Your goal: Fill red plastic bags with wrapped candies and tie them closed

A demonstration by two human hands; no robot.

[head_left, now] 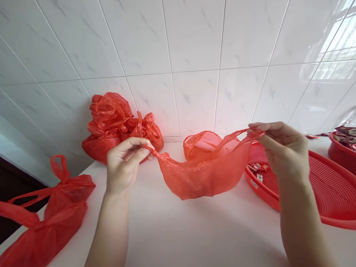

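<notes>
A thin red plastic bag (pixel 203 177) is stretched between my two hands above the white table. My left hand (pixel 126 162) pinches one twisted end of it, thumb against fingers. The opposite end is gripped between thumb and fingers of my right hand (pixel 283 145), held slightly higher. The bag sags in the middle; whether anything lies inside cannot be made out. Behind it sits another red plastic bag (pixel 192 144), partly hidden. A red oval basket (pixel 337 194) with a perforated bottom stands beside and beneath my right hand, holding a few small red packets (pixel 259 167) at its left end.
Several bunched red bags (pixel 110 116) are heaped against the tiled wall (pixel 195 35) at back left. More red bags (pixel 61 227) with upright handles lie at the table's left edge. A red tub (pixel 346 153) full of dark red packets (pixel 351 133) stands far right.
</notes>
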